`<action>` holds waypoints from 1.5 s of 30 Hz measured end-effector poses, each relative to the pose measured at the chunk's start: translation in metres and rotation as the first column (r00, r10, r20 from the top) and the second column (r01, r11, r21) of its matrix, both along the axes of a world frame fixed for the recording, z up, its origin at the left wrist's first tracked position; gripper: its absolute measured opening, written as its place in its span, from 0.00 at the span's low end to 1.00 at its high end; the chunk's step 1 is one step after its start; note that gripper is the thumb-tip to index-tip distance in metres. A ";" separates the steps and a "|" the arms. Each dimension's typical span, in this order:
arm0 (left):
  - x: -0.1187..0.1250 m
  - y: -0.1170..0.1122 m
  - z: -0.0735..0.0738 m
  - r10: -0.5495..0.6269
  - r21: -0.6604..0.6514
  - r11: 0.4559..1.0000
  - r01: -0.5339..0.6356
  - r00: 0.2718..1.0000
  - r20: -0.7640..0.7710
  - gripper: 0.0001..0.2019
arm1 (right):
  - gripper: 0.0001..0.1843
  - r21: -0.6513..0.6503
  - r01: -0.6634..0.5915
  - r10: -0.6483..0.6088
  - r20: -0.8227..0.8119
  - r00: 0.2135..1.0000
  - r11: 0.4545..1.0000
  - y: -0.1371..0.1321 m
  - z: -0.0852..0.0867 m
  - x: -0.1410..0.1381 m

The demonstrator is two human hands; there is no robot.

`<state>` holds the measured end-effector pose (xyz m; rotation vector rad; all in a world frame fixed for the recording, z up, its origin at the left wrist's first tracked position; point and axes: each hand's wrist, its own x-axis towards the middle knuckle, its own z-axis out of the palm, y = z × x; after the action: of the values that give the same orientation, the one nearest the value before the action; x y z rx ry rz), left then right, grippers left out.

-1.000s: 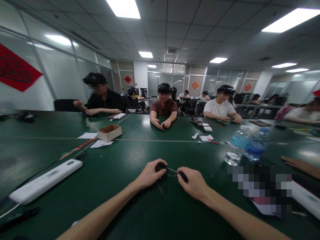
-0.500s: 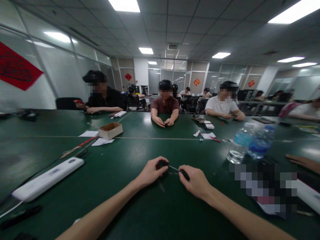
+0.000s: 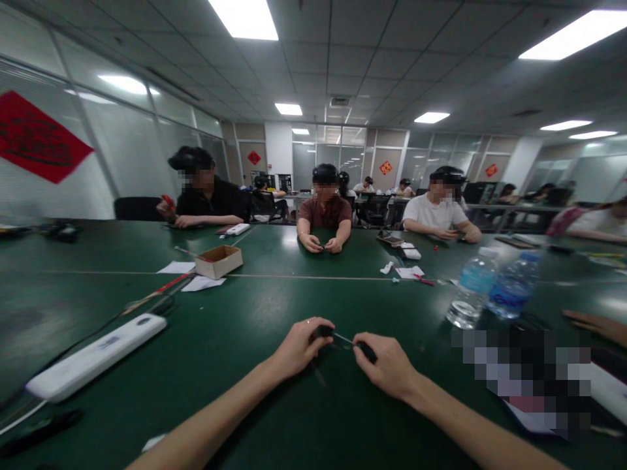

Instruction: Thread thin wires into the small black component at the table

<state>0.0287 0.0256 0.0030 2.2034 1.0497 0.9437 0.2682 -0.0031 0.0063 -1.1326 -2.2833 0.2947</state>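
Hands both closed in a fingertip pinch; left hand (image 3: 300, 349) on a small dark part (image 3: 324, 331), right hand (image 3: 389, 365) on another dark part (image 3: 365, 351); thin metal rod (image 3: 343, 339) spans between them, just above the bench (image 3: 73, 294); water bottle (image 3: 473, 294) at 2 o'clock.

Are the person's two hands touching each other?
No, the left hand and right hand stand apart, with only a thin rod showing in the gap between them.

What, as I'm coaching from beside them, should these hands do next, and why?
Probably ease the dark piece in the left hand toward the dark piece in the right hand along the thin metal rod, since bare rod shows between them.
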 end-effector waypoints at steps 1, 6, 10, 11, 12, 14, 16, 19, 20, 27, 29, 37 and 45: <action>0.000 -0.001 0.000 -0.004 -0.006 1.000 0.004 1.000 0.001 0.10 | 0.10 -0.004 -0.008 0.008 -0.005 1.000 1.000 0.000 0.001 0.000; 0.000 -0.002 0.000 -0.014 -0.005 1.000 0.013 0.999 -0.030 0.10 | 0.09 0.039 -0.024 0.025 -0.024 0.999 0.999 -0.003 0.003 0.001; 0.003 0.000 0.001 -0.038 0.039 0.998 0.042 0.995 -0.096 0.09 | 0.08 0.097 -0.207 0.203 0.048 0.978 0.973 -0.012 0.000 -0.001; 0.003 0.000 0.001 -0.039 0.041 0.998 0.043 0.994 -0.103 0.09 | 0.08 0.105 -0.238 0.232 0.068 0.970 0.966 -0.013 0.000 -0.002; 0.004 0.000 0.002 -0.035 0.041 0.998 0.039 0.994 -0.104 0.09 | 0.09 0.110 -0.241 0.234 0.073 0.970 0.964 -0.014 -0.001 -0.002; 0.004 -0.001 0.004 -0.023 0.034 0.999 0.026 0.995 -0.093 0.09 | 0.09 0.099 -0.162 0.159 0.033 0.987 0.982 -0.013 -0.001 -0.004; 0.004 -0.002 0.006 -0.001 0.017 1.000 0.002 0.998 -0.061 0.10 | 0.09 0.068 -0.022 0.024 -0.023 0.999 0.997 -0.010 -0.001 -0.005; 0.003 -0.003 0.009 0.032 -0.007 0.999 -0.032 0.999 -0.008 0.11 | 0.10 0.024 0.110 -0.109 -0.024 0.994 0.994 -0.005 -0.001 -0.006; 0.003 -0.003 0.009 0.038 -0.009 0.999 -0.038 0.999 0.003 0.11 | 0.09 0.019 0.116 -0.116 -0.011 0.993 0.993 -0.004 -0.002 -0.006; 0.003 -0.004 0.010 0.049 -0.024 0.998 -0.049 0.999 0.006 0.13 | 0.10 -0.004 0.072 -0.072 0.014 0.997 0.997 -0.004 -0.003 -0.005; 0.003 -0.004 0.009 0.048 -0.036 0.998 -0.047 0.999 0.005 0.12 | 0.10 -0.009 0.069 -0.068 0.005 0.998 0.998 -0.004 -0.004 -0.005; 0.003 -0.002 0.006 0.042 -0.012 0.999 -0.042 0.999 0.004 0.11 | 0.10 0.002 0.105 -0.105 -0.010 0.994 0.994 -0.003 -0.005 -0.005; 0.003 0.000 0.003 0.028 0.031 0.999 -0.027 0.999 -0.027 0.12 | 0.11 0.017 0.076 -0.076 0.024 0.997 0.997 -0.004 -0.003 -0.006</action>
<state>0.0318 0.0256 0.0061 2.2382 1.0878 0.9504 0.2625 -0.0069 0.0037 -1.2177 -2.2538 0.2334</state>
